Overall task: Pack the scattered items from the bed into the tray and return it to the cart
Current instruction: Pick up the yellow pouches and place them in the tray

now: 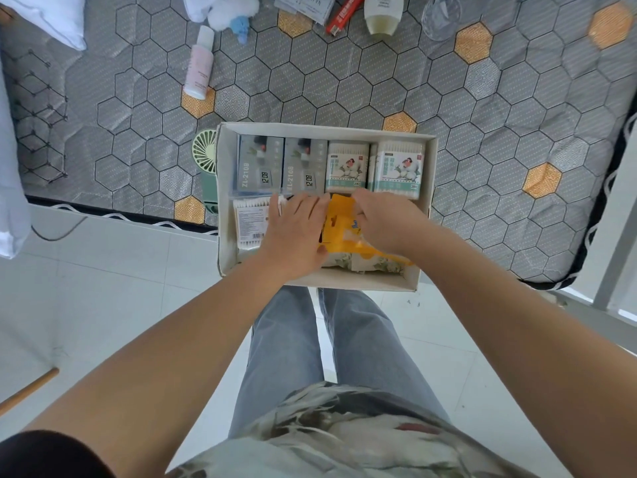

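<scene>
A cardboard tray (427, 174) rests on the near edge of the bed, partly overhanging it. Its far row holds two grey clock boxes (262, 167) and two cotton swab boxes (396, 170). Another swab box (250, 224) lies at the near left. Both hands are inside the tray on a yellow packet (339, 222) that lies over floral tissue packs (375, 262). My left hand (296, 232) presses flat on the packet's left side. My right hand (386, 222) grips its right side with curled fingers.
On the bed beyond the tray lie a pink bottle (199, 63), a white lotion bottle (383, 13), a red tube (344, 13), a clear glass (441, 17), a card packet (306, 5) and a plush toy (234, 13). A green fan (205, 157) sits left of the tray.
</scene>
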Motion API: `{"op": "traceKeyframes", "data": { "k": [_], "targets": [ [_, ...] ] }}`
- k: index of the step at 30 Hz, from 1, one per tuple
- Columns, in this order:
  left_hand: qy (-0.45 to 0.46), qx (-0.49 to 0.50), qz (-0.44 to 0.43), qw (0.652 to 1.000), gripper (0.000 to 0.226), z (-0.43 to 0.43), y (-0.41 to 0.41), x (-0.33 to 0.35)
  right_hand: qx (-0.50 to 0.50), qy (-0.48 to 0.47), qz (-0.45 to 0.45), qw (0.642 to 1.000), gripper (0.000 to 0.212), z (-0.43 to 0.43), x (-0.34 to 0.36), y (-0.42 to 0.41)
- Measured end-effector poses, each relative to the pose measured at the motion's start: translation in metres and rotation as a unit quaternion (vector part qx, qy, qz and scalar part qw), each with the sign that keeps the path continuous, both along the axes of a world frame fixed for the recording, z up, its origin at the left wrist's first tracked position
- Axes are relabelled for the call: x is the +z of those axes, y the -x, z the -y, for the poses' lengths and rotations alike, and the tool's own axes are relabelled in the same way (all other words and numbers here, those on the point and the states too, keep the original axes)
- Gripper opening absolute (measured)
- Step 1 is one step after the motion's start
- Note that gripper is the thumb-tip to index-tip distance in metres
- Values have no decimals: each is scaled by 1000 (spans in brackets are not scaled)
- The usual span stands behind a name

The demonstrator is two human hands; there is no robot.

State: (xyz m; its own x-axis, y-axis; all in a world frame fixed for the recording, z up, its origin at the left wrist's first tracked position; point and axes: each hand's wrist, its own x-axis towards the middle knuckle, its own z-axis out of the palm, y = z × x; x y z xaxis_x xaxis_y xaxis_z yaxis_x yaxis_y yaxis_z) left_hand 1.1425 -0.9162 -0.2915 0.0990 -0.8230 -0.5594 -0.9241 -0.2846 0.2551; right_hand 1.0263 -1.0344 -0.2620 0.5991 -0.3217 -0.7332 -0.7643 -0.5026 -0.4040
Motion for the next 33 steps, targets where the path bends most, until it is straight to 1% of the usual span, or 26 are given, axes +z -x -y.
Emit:
{"op": "traceKeyframes", "data": {
  "k": [3, 5, 8, 12, 14, 17, 19, 24, 27, 29, 30, 33],
  "targets": [
    [-37, 14, 3, 999, 85, 2, 1, -2, 16, 33, -1, 999, 10, -5, -2, -9],
    [-56, 29, 7, 998, 91, 7, 1, -3, 16, 53, 8, 998, 17, -8, -3, -13],
    [-60, 58, 24, 996, 106, 11, 4, -3, 3, 70, 38, 997, 30, -13, -7, -16],
    [-52, 87, 45, 994, 116, 6, 6, -6, 15, 65, 25, 997, 39, -15, -16, -22],
    [-44, 96, 44, 993, 115, 2, 5, -6, 26, 52, 16, 998, 40, -16, -18, -26],
    [-41, 85, 41, 995, 111, -3, 3, -6, 27, 41, -6, 999, 48, -18, -22, -30],
    [-40, 73, 39, 996, 109, -5, 2, -8, 23, 44, -23, 999, 53, -21, -24, -31],
    [-35, 46, 41, 998, 106, -9, -2, -11, 31, 75, -52, 995, 53, -29, -25, -35],
    [-32, 39, 41, 998, 103, -10, -3, -11, 32, 47, -53, 997, 59, -25, -23, -37],
    [-25, 48, 33, 998, 99, -10, -3, -11, 33, 17, -47, 998, 56, -20, -22, -39],
    [-20, 58, 25, 998, 95, -8, -4, -10, 34, 5, -41, 999, 50, -18, -22, -40],
    [-15, 97, -27, 995, 80, -1, -12, -4, 41, -14, -16, 999, 19, -14, -23, -41]
  ]
}}
